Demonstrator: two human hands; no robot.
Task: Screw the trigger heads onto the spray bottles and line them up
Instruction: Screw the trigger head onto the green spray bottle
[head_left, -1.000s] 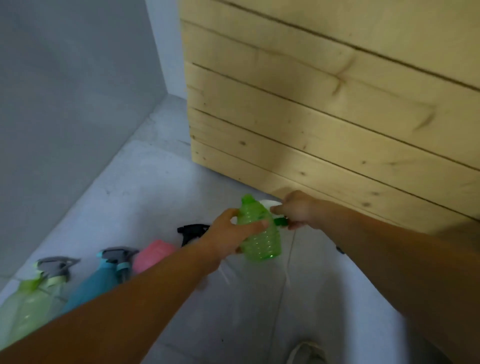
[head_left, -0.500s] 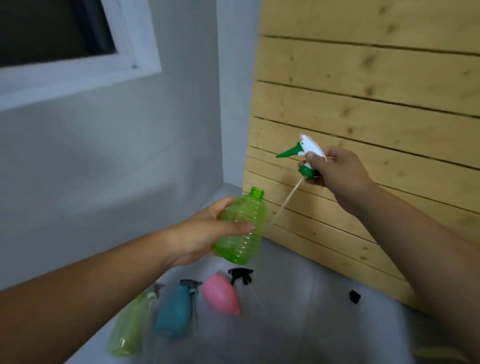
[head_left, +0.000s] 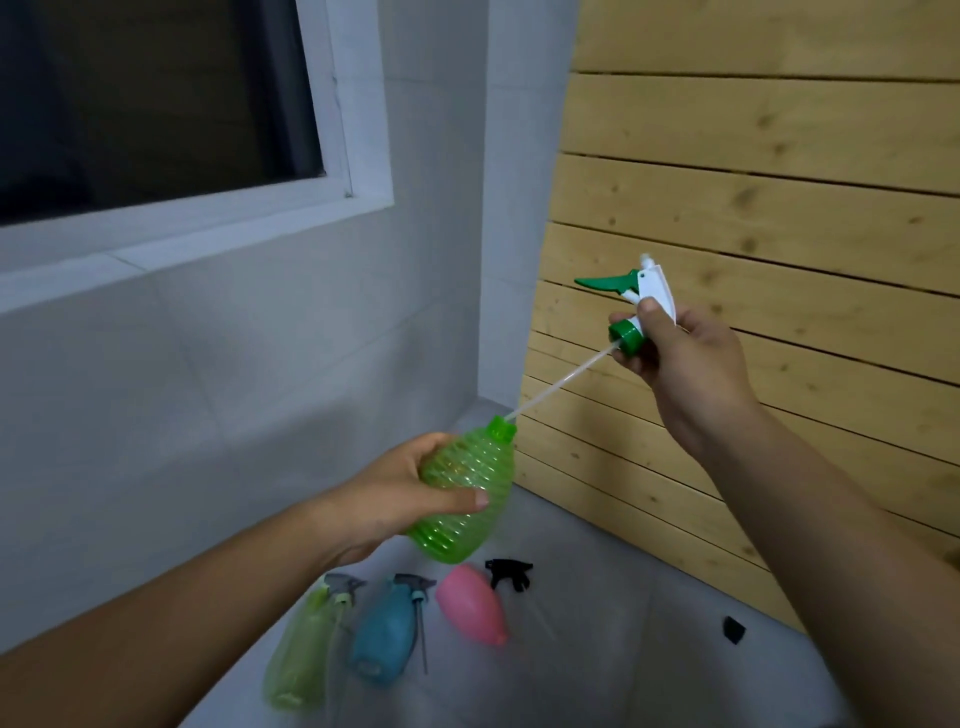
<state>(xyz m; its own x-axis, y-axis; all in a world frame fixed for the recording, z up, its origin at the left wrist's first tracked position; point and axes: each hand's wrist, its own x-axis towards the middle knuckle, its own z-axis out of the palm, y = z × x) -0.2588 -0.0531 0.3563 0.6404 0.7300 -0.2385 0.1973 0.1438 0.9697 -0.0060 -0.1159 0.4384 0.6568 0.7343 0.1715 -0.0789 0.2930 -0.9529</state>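
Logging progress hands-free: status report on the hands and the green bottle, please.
Left hand grips green bottle. Right hand holds trigger head, tube tip at bottle mouth. Head not yet screwed on. Nothing in the way.

Your raised hands have open air between them — only the white dip tube (head_left: 558, 382) crosses it. The wooden slat wall (head_left: 753, 312) closes the right, the tiled wall (head_left: 260, 364) the left. On the floor below lie the yellow-green bottle (head_left: 298, 654), blue bottle (head_left: 384, 639), pink bottle (head_left: 472, 605) and black trigger head (head_left: 509, 571) — bare grey floor (head_left: 623, 649) right of them.
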